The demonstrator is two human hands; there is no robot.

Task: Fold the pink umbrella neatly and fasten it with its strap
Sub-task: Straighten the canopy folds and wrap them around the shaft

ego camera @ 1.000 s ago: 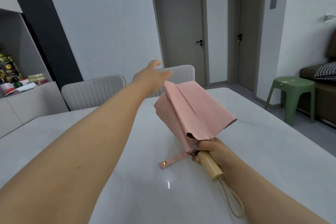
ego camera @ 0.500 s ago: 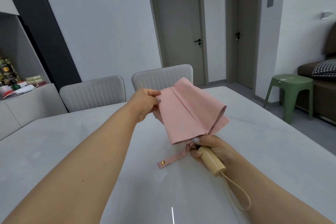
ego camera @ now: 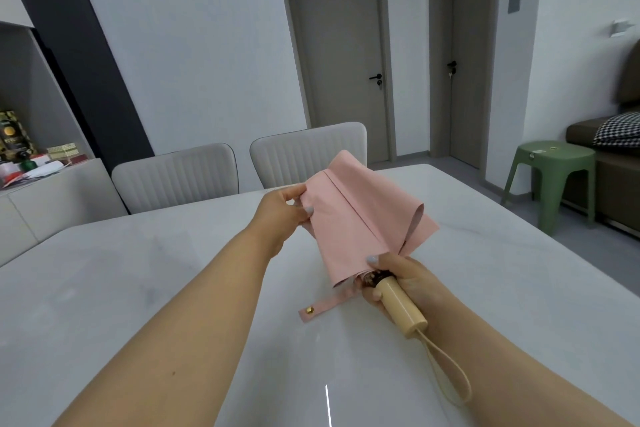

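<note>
Both grips are closed on the pink umbrella [ego camera: 360, 218], held just above the white desk [ego camera: 138, 288]: the right hand [ego camera: 405, 282] wraps the wooden handle [ego camera: 401, 305], thumb pressing the canopy's lower edge, while the left hand [ego camera: 282, 210] pinches a fabric fold near the far end. Its strap [ego camera: 325, 303] hangs loose, unfastened, snap end toward the desk. Two pale chairs [ego camera: 176, 175] stand behind the desk.

you see matt pink cloth on the umbrella [ego camera: 360, 218], a smooth pale wood-look handle [ego camera: 400, 305], a shiny brass-coloured snap on its cloth strap [ego camera: 323, 305], a glossy marble-look table [ego camera: 173, 288] and ribbed upholstered chairs [ego camera: 176, 177].
</note>
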